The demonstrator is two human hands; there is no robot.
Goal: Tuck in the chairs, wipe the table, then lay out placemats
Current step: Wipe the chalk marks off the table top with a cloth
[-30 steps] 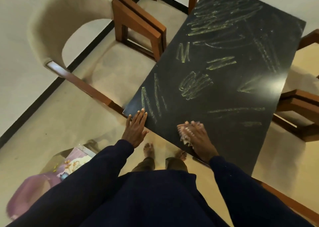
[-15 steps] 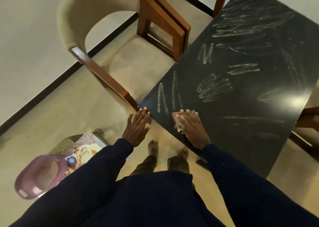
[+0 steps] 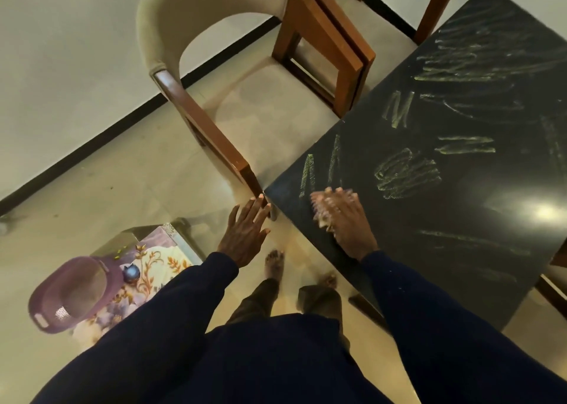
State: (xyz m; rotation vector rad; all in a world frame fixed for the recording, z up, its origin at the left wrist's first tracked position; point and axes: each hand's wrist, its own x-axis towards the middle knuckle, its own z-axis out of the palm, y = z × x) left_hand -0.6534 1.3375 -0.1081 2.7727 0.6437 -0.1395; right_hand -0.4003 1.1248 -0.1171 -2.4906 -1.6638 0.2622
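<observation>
1. The right hand [image 3: 348,222] lay flat with fingers spread, pressing a pale pinkish cloth [image 3: 322,208] onto the black rectangular chalk-scribbled table top [image 3: 491,207], just inside its near-left corner. Blur hid finer detail.
2. The left hand [image 3: 245,235] was wide, fingers straight, holding nothing, with its fingertips at that corner.
3. A beige upholstered chair with a brown wooden frame [image 3: 171,20] stood against the table's left edge, its arm end just beside the corner.
4. Open pale floor [image 3: 122,173] ran left to the black skirting; a purple plastic basket [image 3: 70,293] lay there.
</observation>
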